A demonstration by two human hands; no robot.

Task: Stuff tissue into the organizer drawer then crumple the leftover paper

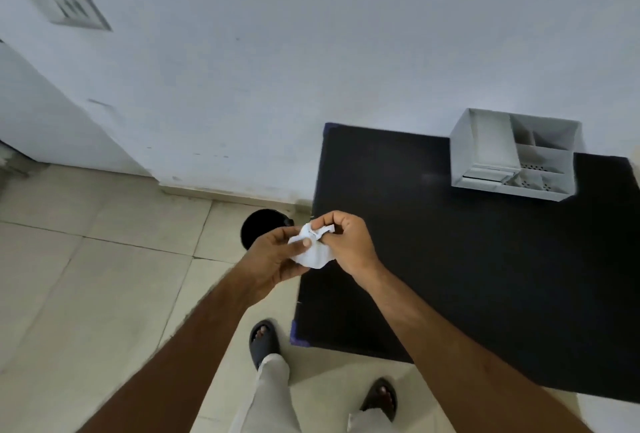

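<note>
Both hands meet over the near-left edge of the black table, working one wad of white paper between them. The left hand cups the paper from below and from the side away from the table, its fingers curled around the wad and its thumb pressed flat on top. The right hand closes from the table side, its fingertips pinching a twisted end of the paper at the top of the wad. Neither hand is spread wide; both are bent in around the paper and touch it. The paper is creased and partly bunched, with a smoother rounded lobe hanging at its lower edge.

On the table's far side, close to the white wall, stands the grey organizer, well apart from the hands. It has several open compartments, and the floors of two of them show small perforations. Whether any tissue sits in it cannot be told.

Beyond the table's left edge, on the tiled floor, a round black bin is partly hidden behind the left hand. Below the table's near edge, two feet in dark sandals and light trouser legs stand on the tiles.
</note>
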